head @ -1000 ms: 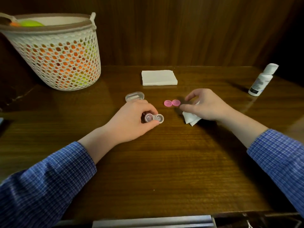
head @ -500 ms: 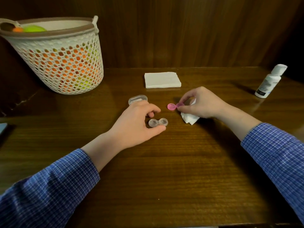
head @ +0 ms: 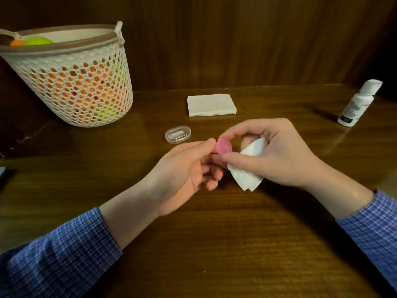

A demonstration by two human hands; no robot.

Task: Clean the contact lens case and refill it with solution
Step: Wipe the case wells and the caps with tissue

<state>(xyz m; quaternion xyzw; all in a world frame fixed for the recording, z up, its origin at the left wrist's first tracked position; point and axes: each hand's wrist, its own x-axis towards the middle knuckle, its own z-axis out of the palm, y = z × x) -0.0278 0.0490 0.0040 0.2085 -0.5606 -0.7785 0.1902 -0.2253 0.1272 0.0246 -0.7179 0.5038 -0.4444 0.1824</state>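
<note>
We note the pink cap (head: 224, 147) is now lifted off the bench (head: 214, 244); half a second ago it lay there beside its twin. The right hand (head: 277, 153) pinches it between thumb and forefinger and also holds a folded white tissue (head: 247, 168) in its curled fingers. The left hand (head: 184, 171) has let go of the clear lens case and come up; its thumb tip touches the cap's left edge, its other fingers loosely curled. We cannot see the clear case or the second pink cap. A small clear oval box (head: 177, 134) lies just beyond the hands, a tissue stack (head: 211, 104) farther back, the solution bottle (head: 357, 104) far right, a mesh basket (head: 73, 82) far left.
</note>
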